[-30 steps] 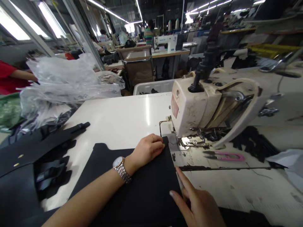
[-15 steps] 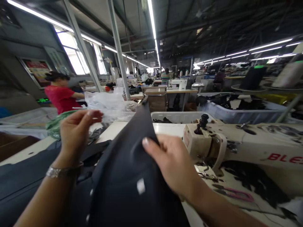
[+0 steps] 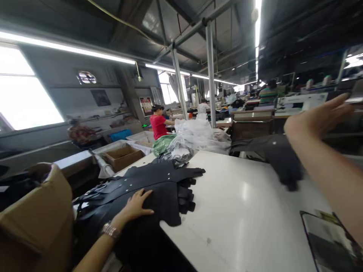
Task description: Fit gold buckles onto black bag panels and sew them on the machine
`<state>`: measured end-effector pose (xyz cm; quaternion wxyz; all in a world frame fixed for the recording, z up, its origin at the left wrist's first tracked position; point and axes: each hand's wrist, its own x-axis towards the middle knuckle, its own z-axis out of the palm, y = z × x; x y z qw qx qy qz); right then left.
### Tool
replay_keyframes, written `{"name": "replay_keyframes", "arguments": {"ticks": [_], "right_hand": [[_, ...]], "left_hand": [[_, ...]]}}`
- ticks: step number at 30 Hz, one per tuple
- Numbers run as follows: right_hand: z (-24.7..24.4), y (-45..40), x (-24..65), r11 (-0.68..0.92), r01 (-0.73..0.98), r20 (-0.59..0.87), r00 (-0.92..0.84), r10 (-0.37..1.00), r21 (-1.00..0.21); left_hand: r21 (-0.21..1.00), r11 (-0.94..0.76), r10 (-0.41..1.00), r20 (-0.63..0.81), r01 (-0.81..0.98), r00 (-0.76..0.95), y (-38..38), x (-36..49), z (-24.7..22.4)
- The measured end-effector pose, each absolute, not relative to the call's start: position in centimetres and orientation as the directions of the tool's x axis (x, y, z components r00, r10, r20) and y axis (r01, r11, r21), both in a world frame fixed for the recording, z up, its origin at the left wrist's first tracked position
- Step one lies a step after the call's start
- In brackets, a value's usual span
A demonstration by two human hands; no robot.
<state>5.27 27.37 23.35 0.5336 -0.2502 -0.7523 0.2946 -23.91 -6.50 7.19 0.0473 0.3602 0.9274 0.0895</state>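
My left hand (image 3: pixel 136 207) lies with spread fingers on a stack of black cut fabric pieces (image 3: pixel 159 192) at the table's left edge. Small pale marks dot the top piece. On the right, my right hand (image 3: pixel 317 115) is raised, its fingers stretched out and slightly blurred, with nothing visible in them. Just left of that wrist, a separate black fabric piece (image 3: pixel 283 153) droops over the far side of the table, partly hidden by my forearm.
The white tabletop (image 3: pixel 238 204) spans the middle. Clear plastic bags (image 3: pixel 198 132) and a green bag (image 3: pixel 164 144) sit at its far end. A cardboard box (image 3: pixel 42 211) stands near left. A person in red (image 3: pixel 159 124) works beyond. A pale sewing machine (image 3: pixel 303 101) stands farther back.
The view has swung left, and the near sewing machine is out of sight. My right hand has left the black piece it gripped. My left hand has come down onto the stack.
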Motion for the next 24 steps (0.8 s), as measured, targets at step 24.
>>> {"name": "replay_keyframes", "arguments": {"ticks": [24], "right_hand": [[4.8,5.4,-3.2,0.743,0.002,0.399,-0.843,0.361,-0.669]], "left_hand": [[0.391,0.867,0.164,0.363,0.31,-0.917,-17.6,-23.8,2.8]]}}
